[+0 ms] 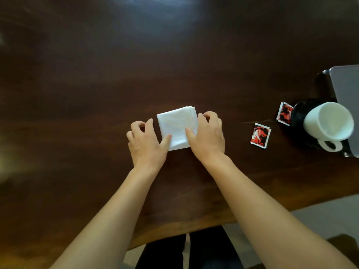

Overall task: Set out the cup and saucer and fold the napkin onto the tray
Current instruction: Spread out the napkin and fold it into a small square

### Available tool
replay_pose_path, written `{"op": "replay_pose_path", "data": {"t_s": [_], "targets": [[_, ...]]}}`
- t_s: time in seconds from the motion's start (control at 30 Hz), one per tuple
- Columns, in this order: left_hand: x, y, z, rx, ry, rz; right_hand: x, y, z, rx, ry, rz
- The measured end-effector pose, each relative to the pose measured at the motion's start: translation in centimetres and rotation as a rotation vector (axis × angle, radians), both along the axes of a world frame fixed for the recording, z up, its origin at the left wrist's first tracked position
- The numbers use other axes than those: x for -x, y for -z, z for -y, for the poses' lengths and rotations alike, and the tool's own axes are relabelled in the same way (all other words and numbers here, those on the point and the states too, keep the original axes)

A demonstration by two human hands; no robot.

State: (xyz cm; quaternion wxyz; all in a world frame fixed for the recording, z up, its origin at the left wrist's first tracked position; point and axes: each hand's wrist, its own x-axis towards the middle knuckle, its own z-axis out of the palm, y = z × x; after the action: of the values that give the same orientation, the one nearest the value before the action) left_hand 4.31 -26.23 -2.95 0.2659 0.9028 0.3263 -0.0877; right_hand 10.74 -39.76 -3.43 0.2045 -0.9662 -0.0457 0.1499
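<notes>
On the dark wooden desk (77,113), the left hand (145,140), fingers curled on nothing, pins the folded white paper napkin (175,125) with its thumb, likely to steady it. The right hand (208,136) pinches its right edge, seemingly squaring the fold. Past two red square sachets (260,135), the white ceramic cup (328,121) sits on the black saucer (300,113) by the grey tray (347,88).
</notes>
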Motion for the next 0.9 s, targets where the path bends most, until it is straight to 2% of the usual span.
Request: {"op": "replay_pose_path", "data": {"t_s": [0.3,0.5,0.7,0.9], "targets": [[-1.1,-1.2,0.4,0.305,-0.294,-0.040,-1.0,-2.3,-0.7,-0.322,0.507,-0.512],[-1.6,-1.0,0.6,0.587,-0.610,-0.101,-0.6,-2.7,-0.4,-0.388,0.635,-0.704],[-1.0,-1.1,2.5,0.590,-0.593,-0.132,0.2,-3.2,1.1,-0.217,0.536,-0.660],[-1.1,-2.1,3.8,0.981,-0.659,-0.137,0.3,-3.6,3.1,-0.290,0.551,-0.828]]}}
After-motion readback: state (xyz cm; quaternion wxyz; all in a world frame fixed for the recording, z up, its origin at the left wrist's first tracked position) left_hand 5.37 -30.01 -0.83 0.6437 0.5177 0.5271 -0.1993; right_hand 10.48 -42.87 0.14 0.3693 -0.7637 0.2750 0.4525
